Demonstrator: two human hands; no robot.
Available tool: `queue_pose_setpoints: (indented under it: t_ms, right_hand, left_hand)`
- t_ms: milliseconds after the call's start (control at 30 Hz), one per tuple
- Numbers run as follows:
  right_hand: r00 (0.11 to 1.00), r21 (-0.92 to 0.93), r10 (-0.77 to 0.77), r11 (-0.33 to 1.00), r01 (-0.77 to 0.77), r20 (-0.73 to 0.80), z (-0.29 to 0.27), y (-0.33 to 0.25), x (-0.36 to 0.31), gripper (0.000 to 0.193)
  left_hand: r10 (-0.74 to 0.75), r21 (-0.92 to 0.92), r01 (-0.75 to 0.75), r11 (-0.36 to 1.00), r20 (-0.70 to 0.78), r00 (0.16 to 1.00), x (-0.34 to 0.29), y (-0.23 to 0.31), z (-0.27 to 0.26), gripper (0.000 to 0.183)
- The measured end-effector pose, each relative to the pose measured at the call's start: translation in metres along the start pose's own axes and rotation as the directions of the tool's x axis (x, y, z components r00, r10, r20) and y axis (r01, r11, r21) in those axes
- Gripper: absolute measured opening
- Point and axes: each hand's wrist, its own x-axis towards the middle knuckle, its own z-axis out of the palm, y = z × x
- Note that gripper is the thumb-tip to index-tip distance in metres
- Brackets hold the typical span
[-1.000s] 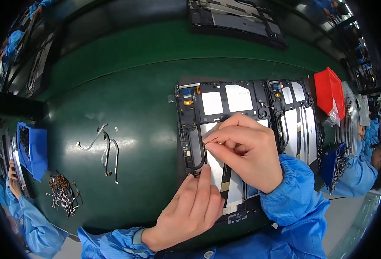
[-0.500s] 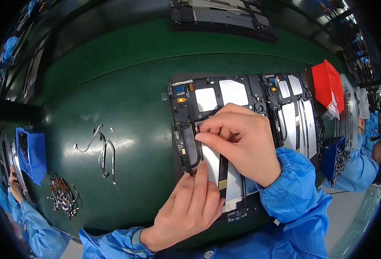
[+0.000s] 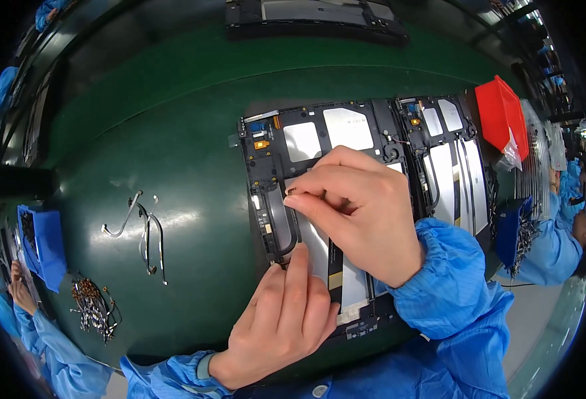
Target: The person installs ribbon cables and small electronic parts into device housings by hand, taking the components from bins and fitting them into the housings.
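Observation:
In front of me lies a black flat device housing (image 3: 381, 126) with silver panels and small circuit parts. A thin black cable (image 3: 295, 227) runs down its left part and bends near the lower corner. My right hand (image 3: 356, 206) hovers over the housing, thumb and forefinger pinching the upper end of the cable. My left hand (image 3: 279, 316) rests at the lower left edge, its forefinger stretched out and pressing on the cable by the bend. Its other fingers are partly curled, and its thumb is mostly hidden.
A second similar housing (image 3: 462, 174) adjoins on the right, beside red (image 3: 499, 116) and blue (image 3: 507, 239) bins. Loose cables (image 3: 148, 229), a cable bundle (image 3: 95, 309) and a blue bin (image 3: 50, 246) are to the left. Another housing (image 3: 316, 30) lies at the back. Co-workers' arms show at both sides.
The view has shifted, so the housing and loose cables sit a little further left. My right hand remains pinched on the cable; my left forefinger still presses near the bend.

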Motion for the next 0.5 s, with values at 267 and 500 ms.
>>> queue_pose_setpoints:
  t_ms: [267, 500]
  right_hand:
    - [0.992, 0.026, 0.125, 0.992, -0.126, 0.028, -0.003, -0.013, 0.001, 0.016]
    - [0.903, -0.445, -0.340, 0.787, 0.427, 0.263, -0.006, -0.022, -0.038, 0.038]
  left_hand:
    - [-0.002, -0.008, 0.002, 1.000, 0.009, 1.000, -0.001, 0.000, -0.002, 0.037]
    - [0.002, -0.004, -0.002, 1.000, 0.008, 1.000, -0.003, -0.001, -0.002, 0.032]
